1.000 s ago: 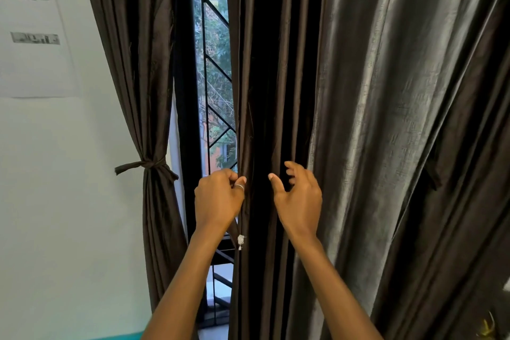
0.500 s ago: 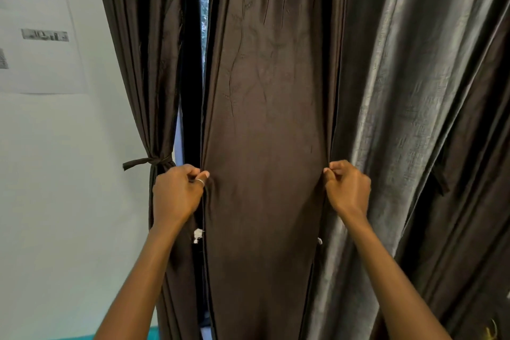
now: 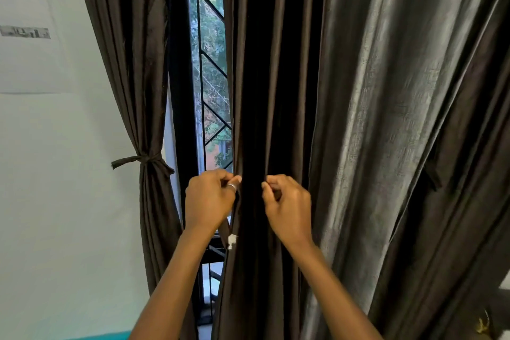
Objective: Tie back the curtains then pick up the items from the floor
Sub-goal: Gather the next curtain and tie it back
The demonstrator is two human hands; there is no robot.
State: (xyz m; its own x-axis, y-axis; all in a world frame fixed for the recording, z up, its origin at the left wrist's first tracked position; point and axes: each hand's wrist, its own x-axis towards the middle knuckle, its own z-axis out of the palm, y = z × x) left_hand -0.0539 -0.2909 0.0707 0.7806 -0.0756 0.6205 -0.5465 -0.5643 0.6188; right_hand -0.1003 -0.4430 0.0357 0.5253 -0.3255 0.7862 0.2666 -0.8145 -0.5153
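Note:
A dark brown middle curtain [image 3: 270, 77] hangs in front of me, bunched into narrow folds. My left hand [image 3: 209, 199] pinches its left edge at waist height; a ring shows on one finger. My right hand [image 3: 287, 204] grips a fold of the same curtain a little to the right. A small white tag [image 3: 231, 241] hangs from the edge below my left hand. At the left, another brown curtain [image 3: 129, 50] is held in by a knotted tie-back [image 3: 143, 160]. The floor and its items are out of sight.
A window with a black metal grille [image 3: 211, 77] shows between the two curtains, trees behind it. A grey shiny curtain [image 3: 400, 119] fills the right side. A white wall with a printed paper sheet [image 3: 24, 30] is on the left.
My hands, spread wide half a second ago with the curtain stretched flat, have come together. The curtain is gathered into folds and the window gap has opened again.

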